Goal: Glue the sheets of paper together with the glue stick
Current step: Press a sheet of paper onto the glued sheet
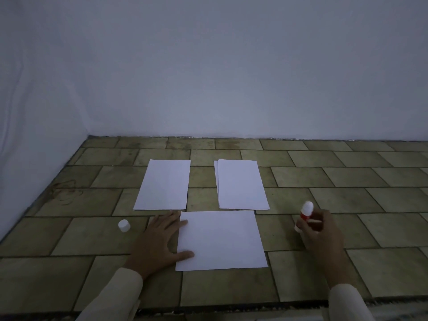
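Note:
A white sheet (221,239) lies landscape on the tiled floor in front of me. My left hand (162,239) rests flat at its left edge, with fingertips and thumb on the paper. My right hand (318,230), to the right of the sheet, grips a red and white glue stick (305,215) held tilted above the floor. A white cap (124,225) stands on the floor left of my left hand. Further back lie a single-looking sheet (163,185) on the left and a small stack of sheets (240,184) on the right.
Olive tiled floor (347,179) runs back to a plain white wall (208,77), with another wall on the left. A dark edge crosses the floor near my sleeves at the bottom.

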